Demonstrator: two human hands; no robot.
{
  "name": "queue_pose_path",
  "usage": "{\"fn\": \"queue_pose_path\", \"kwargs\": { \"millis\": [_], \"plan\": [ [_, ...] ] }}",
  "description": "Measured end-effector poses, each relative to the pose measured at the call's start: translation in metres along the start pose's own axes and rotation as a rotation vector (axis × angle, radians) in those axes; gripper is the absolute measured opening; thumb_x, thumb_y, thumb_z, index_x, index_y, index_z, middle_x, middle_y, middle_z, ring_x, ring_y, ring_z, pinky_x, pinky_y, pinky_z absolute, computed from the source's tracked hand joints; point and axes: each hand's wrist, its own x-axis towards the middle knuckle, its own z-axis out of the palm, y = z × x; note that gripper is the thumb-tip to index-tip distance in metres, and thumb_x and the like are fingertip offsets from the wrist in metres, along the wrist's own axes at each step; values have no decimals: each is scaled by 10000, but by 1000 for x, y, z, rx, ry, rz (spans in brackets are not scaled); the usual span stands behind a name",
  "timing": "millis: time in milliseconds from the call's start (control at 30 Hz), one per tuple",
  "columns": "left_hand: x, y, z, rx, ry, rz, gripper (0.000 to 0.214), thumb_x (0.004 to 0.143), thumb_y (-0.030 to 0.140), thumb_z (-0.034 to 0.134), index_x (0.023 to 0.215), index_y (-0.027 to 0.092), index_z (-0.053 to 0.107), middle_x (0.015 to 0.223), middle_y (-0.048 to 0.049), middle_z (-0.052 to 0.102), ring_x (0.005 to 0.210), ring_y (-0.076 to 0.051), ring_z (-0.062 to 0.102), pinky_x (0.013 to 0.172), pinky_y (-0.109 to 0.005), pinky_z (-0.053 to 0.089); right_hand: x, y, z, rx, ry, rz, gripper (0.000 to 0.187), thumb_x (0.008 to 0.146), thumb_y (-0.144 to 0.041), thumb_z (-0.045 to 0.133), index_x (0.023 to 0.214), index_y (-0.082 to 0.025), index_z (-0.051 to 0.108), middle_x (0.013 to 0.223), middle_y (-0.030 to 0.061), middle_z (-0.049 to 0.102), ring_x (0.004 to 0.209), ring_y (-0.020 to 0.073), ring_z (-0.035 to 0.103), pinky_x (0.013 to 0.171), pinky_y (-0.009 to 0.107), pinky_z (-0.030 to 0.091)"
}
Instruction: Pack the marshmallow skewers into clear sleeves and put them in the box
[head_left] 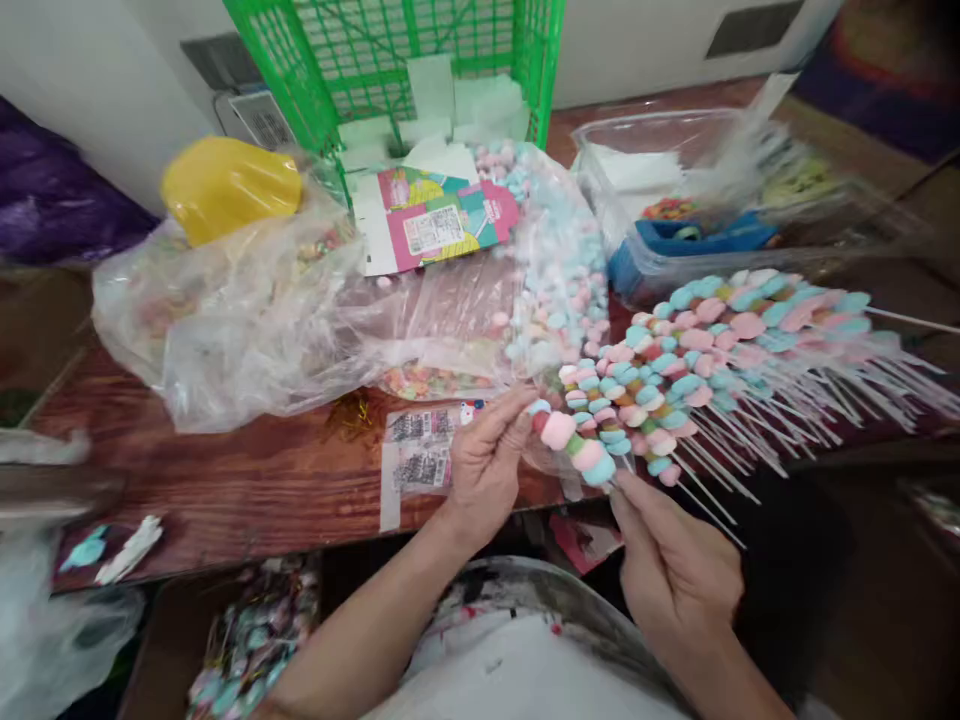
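Wooden tabletop (pixel 262 490) cluttered with candy-making supplies, seen from above. Left hand (pixel 487 462) pinches the tip end of a marshmallow skewer (pixel 574 442) between fingertips; right hand (pixel 675 570) grips the bare stick end below, so the skewer spans the gap just above the table's near edge. Just beyond, a fanned pile of finished skewers (pixel 742 340) lies to the right. A clear bag of loose marshmallows (pixel 559 260) sits behind, with a green crate (pixel 405 60) and a yellow object (pixel 229 185) farther back.
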Motion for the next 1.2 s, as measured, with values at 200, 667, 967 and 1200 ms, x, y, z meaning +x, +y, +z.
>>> {"fn": "queue_pose_path", "kwargs": {
  "millis": [200,667,967,1200],
  "plan": [
    [-10,12,-37,26,-85,-67,418,947,320,456,1364,329,427,1296,-63,575,1069,-196,615,877,-372,529,17,2,-1,170,-113,139,411,800,-24,610,1154,-228,657,867,10,725,711,118,684,700,193,552],
    [-28,23,-82,1388,-865,187,366,773,54,474,1129,108,541,1191,-142,547,1078,-264,509,940,-392,459,-22,8,-14,339,-172,547,213,797,-205,657,986,-251,742,844,-4,746,688,141,689,646,189,564],
    [-26,8,-86,1406,-836,328,272,845,56,447,1083,130,557,1020,-125,597,951,-251,551,832,-395,485,-38,12,-15,500,-121,890,197,738,-313,720,911,-229,764,617,-13,655,502,89,539,468,171,467],
    [-26,-9,-97,1031,-355,408,211,903,90,423,981,141,611,954,-99,618,874,-188,532,778,-325,493,-40,12,-15,512,-94,902,201,719,-331,723,870,-206,770,612,5,641,480,93,501,438,193,441]
  ]
}}
